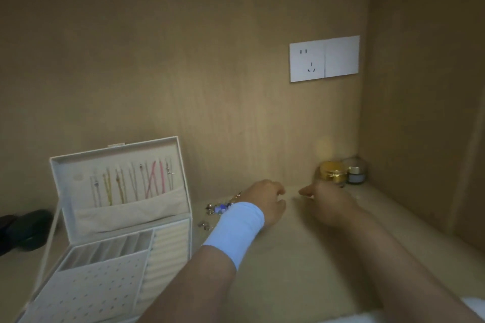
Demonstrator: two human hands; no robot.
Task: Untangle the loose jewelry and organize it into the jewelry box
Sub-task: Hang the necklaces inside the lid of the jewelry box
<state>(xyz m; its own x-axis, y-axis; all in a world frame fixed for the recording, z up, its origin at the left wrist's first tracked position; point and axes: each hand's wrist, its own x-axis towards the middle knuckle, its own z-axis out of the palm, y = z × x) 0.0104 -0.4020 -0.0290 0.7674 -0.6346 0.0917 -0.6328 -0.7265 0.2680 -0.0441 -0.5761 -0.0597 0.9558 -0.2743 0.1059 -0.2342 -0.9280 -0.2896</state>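
A white jewelry box (170, 241) stands open at the left. Several necklaces (131, 183) hang inside its raised lid, and its tray shows compartments, ring rolls and a dotted earring panel. Loose jewelry (220, 208) with blue and silver beads lies in a small heap just right of the box, with smaller silver pieces (206, 225) in front of it. My left hand (267, 203), with a white wristband, rests on the shelf beside the heap, fingers curled downward. My right hand (326, 203) is close to its right, fingertips pointing toward it. Blur hides anything held between them.
A gold-lidded jar (332, 172) and a small grey-blue jar (355, 174) stand in the back right corner, just behind my right hand. A white wall socket (324, 58) sits on the back panel. A dark object (23, 229) lies left of the box.
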